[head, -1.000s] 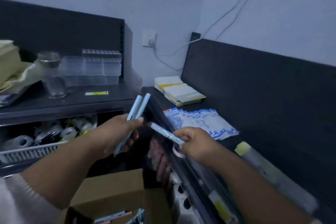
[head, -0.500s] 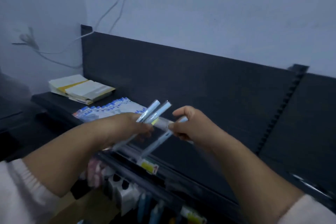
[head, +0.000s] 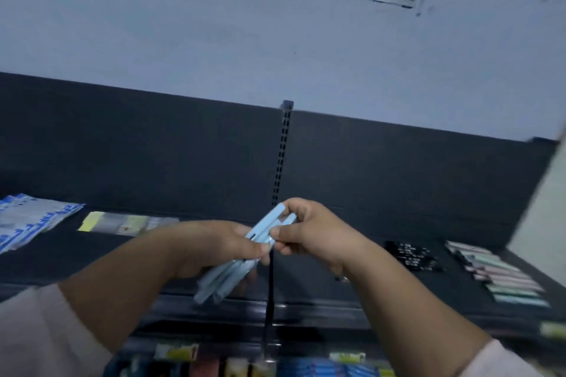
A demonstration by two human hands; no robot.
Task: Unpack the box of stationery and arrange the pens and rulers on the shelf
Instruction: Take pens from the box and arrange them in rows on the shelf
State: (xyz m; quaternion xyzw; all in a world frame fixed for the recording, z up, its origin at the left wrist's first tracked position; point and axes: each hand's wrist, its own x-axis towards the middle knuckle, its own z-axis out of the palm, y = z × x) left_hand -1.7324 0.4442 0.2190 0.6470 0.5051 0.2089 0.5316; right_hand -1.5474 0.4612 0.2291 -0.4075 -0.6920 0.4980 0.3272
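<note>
A bunch of light blue pens [head: 235, 263] slants up to the right in front of the dark shelf [head: 352, 257]. My left hand [head: 214, 245] grips the bunch around its middle. My right hand [head: 309, 232] pinches the upper ends of the pens between thumb and fingers. Both hands meet above the shelf's front edge, near the upright slotted post [head: 283, 156]. The cardboard box is out of view.
On the shelf lie blue-and-white packets [head: 27, 220] at far left, a clear pack with a yellow end [head: 122, 223], a black pile [head: 410, 254] and a row of pastel pens [head: 499, 275] at right. Price tags and packaged goods sit on the tier below.
The view swung right along the shelf and tilted up. My right hand brought its single pen to the bunch in my left hand; both hands now hold the pens together.
</note>
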